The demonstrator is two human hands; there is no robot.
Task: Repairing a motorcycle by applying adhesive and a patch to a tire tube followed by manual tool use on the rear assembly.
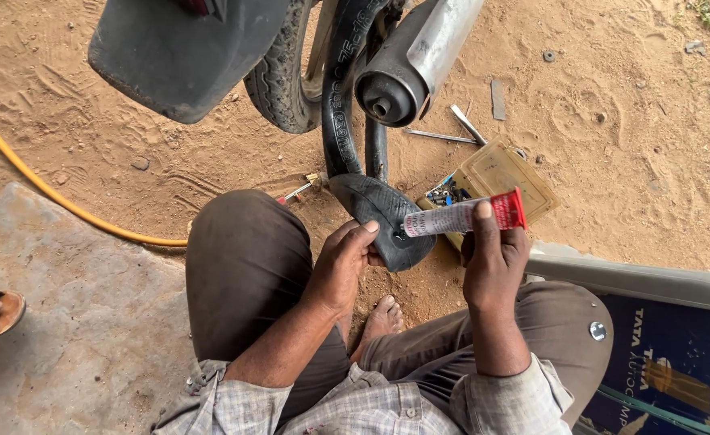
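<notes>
A black rubber inner tube (347,105) hangs from a motorcycle rear wheel (281,76) and bends into a fold low down. My left hand (343,262) grips that fold from the left, thumb on top. My right hand (492,258) holds a white tube with a red end (464,216) level, its nozzle touching the black rubber at the fold.
A chrome exhaust pipe (415,56) and a dark mudguard (178,52) hang overhead. An open tan box of small parts (504,173) and metal tyre levers (452,133) lie on the sand. A yellow hose (41,181) crosses the left; a stone slab (65,314) lies beneath; a grey-framed board (661,338) sits at right.
</notes>
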